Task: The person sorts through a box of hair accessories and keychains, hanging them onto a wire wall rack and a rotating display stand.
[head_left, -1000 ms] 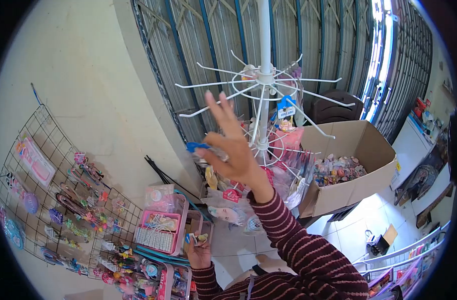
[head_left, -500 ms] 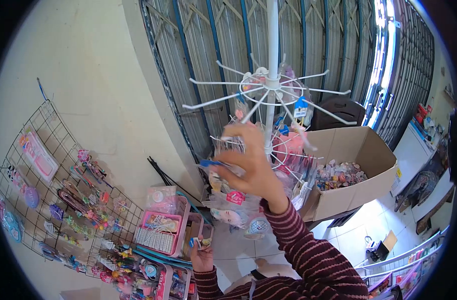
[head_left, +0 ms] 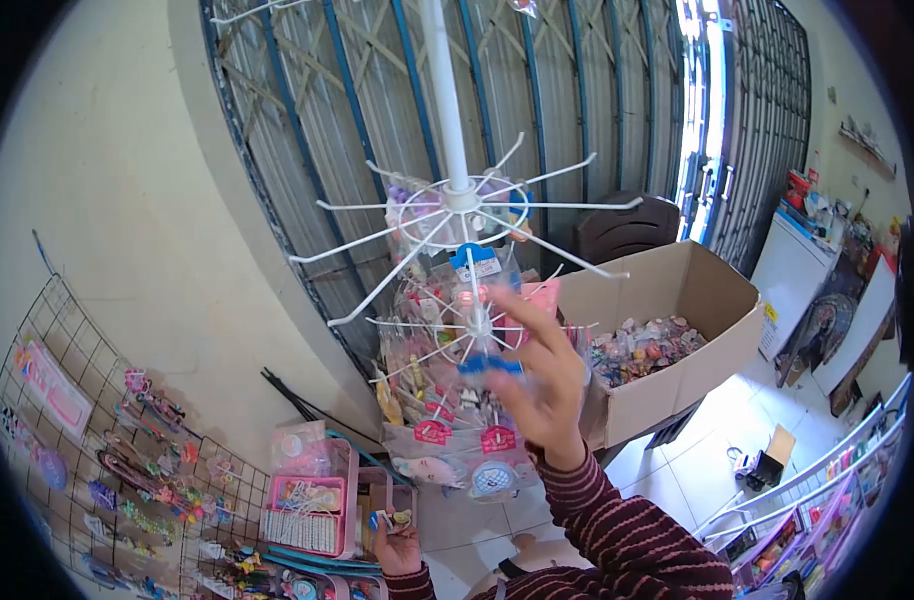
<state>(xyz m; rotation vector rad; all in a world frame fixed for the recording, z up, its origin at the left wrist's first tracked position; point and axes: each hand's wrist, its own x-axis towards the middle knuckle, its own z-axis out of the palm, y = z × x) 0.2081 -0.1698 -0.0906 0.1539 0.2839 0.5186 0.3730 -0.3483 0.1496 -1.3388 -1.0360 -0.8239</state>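
Observation:
My right hand (head_left: 552, 385) is raised in front of a white rotating rack (head_left: 461, 200). Its thumb and index finger are apart, close to a blue-topped plastic packet (head_left: 489, 368) at the lower tier; whether they touch it is blurred. Another packet with a blue header card (head_left: 475, 262) hangs from an upper hook. Low in the view, my left hand (head_left: 399, 545) is closed around small packaged items (head_left: 392, 520). Bagged trinkets with pink labels (head_left: 498, 439) hang below the rack's hub.
An open cardboard box (head_left: 677, 385) with many small packets stands right of the rack. A wire grid (head_left: 52, 300) with accessories is on the left wall. Pink trays (head_left: 307, 515) stand at lower left. Behind are a folding metal gate (head_left: 367, 120) and a dark chair (head_left: 627, 225).
The view has shifted, and the rack appears further left with its packets turned. My right hand is now lower and beside the lower tier. My left hand still holds the small items.

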